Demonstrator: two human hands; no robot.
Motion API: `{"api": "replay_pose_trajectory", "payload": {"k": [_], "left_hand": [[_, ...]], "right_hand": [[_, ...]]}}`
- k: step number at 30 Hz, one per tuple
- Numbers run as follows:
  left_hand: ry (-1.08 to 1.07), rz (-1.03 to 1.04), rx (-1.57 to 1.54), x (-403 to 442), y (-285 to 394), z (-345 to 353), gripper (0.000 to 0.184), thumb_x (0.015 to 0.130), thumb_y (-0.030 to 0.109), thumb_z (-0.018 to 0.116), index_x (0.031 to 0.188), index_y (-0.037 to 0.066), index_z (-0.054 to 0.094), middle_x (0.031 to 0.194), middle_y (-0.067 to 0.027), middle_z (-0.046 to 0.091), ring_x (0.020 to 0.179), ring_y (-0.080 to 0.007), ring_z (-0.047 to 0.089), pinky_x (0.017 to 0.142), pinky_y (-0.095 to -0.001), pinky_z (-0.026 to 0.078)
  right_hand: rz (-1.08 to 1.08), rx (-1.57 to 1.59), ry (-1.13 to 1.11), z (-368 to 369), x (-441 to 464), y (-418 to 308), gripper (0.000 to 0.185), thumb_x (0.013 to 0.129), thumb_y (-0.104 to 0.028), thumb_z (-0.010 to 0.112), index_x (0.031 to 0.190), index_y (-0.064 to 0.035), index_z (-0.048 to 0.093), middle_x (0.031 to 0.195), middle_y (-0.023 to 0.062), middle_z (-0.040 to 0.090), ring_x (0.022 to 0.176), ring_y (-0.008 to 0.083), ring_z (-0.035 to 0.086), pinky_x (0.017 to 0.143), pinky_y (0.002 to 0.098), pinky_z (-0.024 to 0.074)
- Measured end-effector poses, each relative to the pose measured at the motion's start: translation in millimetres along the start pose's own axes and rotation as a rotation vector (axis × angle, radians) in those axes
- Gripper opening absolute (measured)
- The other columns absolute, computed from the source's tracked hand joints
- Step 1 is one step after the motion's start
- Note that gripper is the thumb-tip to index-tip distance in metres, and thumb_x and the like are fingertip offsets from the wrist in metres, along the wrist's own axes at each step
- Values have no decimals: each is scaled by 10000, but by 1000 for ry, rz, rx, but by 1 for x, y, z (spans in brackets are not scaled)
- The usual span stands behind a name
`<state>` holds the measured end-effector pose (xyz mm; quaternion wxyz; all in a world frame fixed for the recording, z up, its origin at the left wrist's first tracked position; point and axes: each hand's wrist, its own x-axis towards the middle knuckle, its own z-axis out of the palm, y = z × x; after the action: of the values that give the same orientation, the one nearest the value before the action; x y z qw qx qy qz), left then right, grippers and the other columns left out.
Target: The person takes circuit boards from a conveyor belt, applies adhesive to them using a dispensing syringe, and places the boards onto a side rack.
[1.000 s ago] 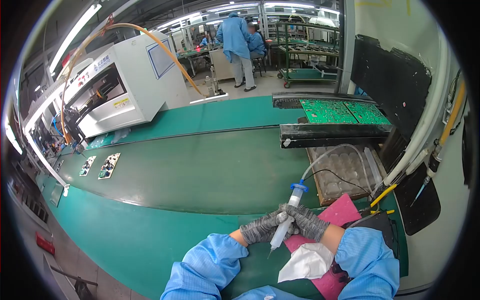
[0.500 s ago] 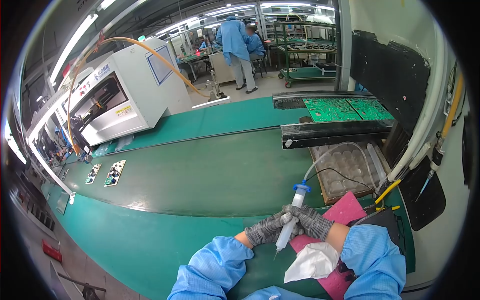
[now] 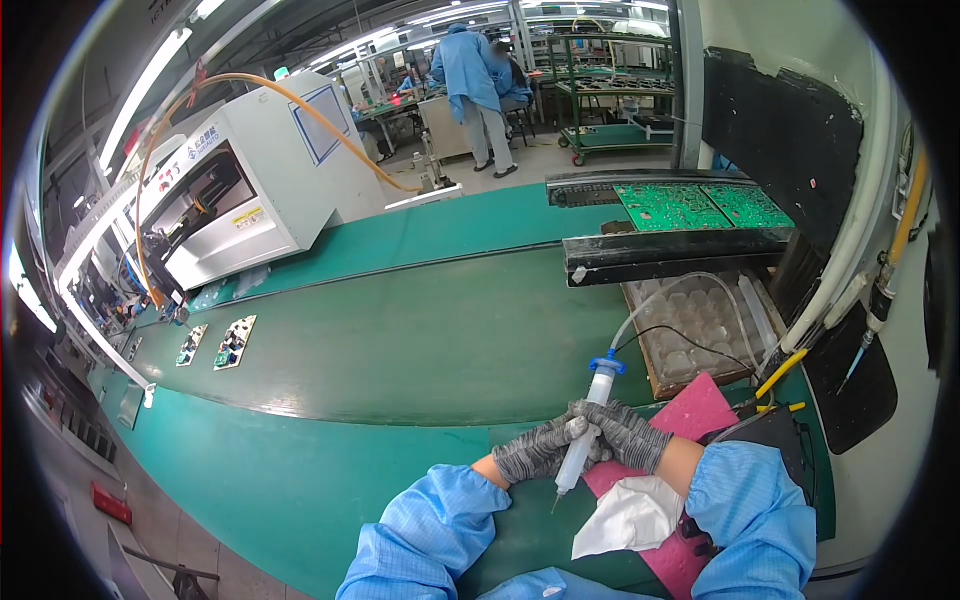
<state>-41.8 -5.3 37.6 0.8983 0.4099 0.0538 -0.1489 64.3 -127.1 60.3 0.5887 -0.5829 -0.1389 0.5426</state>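
A clear syringe (image 3: 578, 451) with a blue cap and a thin needle is held at a slant, needle down, over the green bench. My left hand (image 3: 540, 449), in a grey striped glove, is closed on its left side. From the other side my right hand (image 3: 628, 437), gloved alike, wraps round the barrel, and the fingers of both hands meet there. A pale tube (image 3: 640, 306) runs up from the cap. Beneath my right forearm lie a white cloth (image 3: 630, 515) and a pink sheet (image 3: 695, 410).
Two small circuit boards (image 3: 234, 342) lie on the belt (image 3: 400, 345) at left. Green boards (image 3: 672, 207) sit on a black rail (image 3: 670, 256) at back right, above a tray (image 3: 690, 335). A white machine (image 3: 290, 170) stands back left; two people (image 3: 468, 75) are in the background.
The view has shifted slightly, so the small circuit boards appear farther right than a second ago. Both hands keep the same hold on the syringe.
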Motion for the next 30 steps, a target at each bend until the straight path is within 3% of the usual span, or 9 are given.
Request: {"api": "replay_pose_trajectory", "payload": {"k": [12,30], "left_hand": [[-25,31,-59,1,0,3,455,784,415,574,1049,65,456,889,-65,535,803,-161,531,718,-285,456],[2,18,-77,-5,6,11,517,771,400,599,1115,55,426,964,-76,527,854,-161,530,737,-279,461]], "right_hand": [[-7,26,-9,-2,2,1,281,826,-319,531,960,-72,548,689,32,534,509,83,502,399,187,418],[0,34,3,2,-1,-1,318,803,-349,542,984,-86,545,728,39,531,545,99,513,399,201,426]]}}
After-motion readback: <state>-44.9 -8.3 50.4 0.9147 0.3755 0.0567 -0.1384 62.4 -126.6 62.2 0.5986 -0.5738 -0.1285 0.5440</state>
